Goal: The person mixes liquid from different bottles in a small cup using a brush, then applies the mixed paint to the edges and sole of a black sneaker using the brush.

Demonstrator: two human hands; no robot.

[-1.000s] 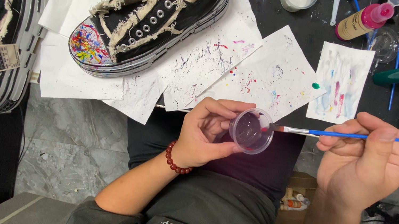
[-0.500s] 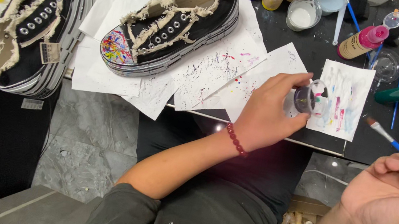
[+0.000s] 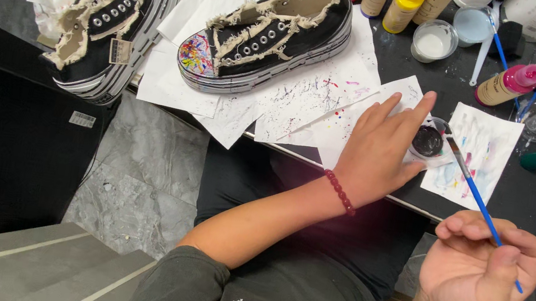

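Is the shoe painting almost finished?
Partly. The black frayed sneaker already has a multicoloured splattered toe. In hand: the right hand holds a blue-handled paintbrush, and the left hand rests beside a small clear cup of dark paint. The second black sneaker shows no paint.

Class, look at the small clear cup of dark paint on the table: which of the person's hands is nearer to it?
Left. The left hand rests against the paint cup, fingers spread. The right hand is lower, off the table edge, holding the blue-handled brush.

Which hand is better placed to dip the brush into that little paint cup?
Probably the right hand: it holds the blue brush, bristles at the paint cup. The left hand rests beside the cup.
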